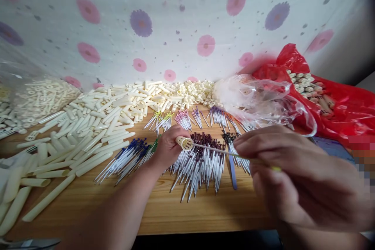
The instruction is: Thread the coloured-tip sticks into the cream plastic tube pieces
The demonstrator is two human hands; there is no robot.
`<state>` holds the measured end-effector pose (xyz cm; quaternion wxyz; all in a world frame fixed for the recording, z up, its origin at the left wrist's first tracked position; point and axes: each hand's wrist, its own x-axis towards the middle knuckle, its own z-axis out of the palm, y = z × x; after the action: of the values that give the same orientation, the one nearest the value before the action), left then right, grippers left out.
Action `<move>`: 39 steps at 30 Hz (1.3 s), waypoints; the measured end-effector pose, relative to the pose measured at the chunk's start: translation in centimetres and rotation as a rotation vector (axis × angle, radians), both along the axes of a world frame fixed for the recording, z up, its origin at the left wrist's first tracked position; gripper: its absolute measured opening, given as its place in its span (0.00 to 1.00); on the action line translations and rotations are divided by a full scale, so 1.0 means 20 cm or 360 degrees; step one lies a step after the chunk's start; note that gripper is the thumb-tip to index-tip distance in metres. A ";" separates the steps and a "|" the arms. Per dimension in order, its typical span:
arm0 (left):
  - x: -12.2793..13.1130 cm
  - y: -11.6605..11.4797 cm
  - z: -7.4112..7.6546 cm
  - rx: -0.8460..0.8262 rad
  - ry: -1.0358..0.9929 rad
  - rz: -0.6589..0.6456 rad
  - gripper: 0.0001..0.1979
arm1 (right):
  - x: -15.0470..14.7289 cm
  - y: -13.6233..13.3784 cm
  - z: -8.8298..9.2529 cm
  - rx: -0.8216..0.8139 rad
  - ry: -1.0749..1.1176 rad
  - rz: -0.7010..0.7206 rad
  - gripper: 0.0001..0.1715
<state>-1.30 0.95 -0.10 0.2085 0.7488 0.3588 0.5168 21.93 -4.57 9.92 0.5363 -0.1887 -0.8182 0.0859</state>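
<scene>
My left hand (pixel 167 145) is closed around a cream plastic pen barrel (pixel 184 143), its open end facing right. My right hand (pixel 295 172) pinches a thin pen refill (pixel 222 151) whose tip reaches the barrel's mouth. Both hands hover over a wooden table (pixel 164 211). Under them lie bundles of refills: dark-tipped ones (pixel 202 164) in the middle and blue-tipped ones (pixel 129 158) to the left.
A big heap of cream barrels (pixel 96 125) covers the left and back of the table. Small cream caps (pixel 193 91) lie at the back. A clear plastic bag (pixel 258 99) and a red bag (pixel 336 105) with parts sit at the right. A flowered cloth (pixel 187 27) hangs behind.
</scene>
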 end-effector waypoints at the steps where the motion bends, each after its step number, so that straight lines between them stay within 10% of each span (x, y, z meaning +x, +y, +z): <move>1: 0.01 0.00 0.00 0.0007 0.0002 -0.0011 0.09 | -0.02 0.00 0.00 0.0054 -0.0037 0.0007 0.07; 14: 0.03 -0.01 0.02 0.0073 0.0126 -0.0009 0.09 | -0.19 0.11 -0.15 0.0259 0.0006 0.0002 0.10; 20: -0.01 -0.03 0.06 0.0110 0.0353 0.0104 0.25 | -0.21 0.18 -0.22 -0.0015 -0.0025 -0.0222 0.07; 39: -0.03 -0.05 0.07 0.0364 0.0566 0.0474 0.20 | -0.16 0.29 -0.23 -0.0214 -0.0052 -0.0075 0.05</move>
<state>-1.84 0.04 1.23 -0.0223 0.7856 0.4353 0.4392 18.68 1.20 5.28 0.5109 -0.2448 -0.8146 0.1248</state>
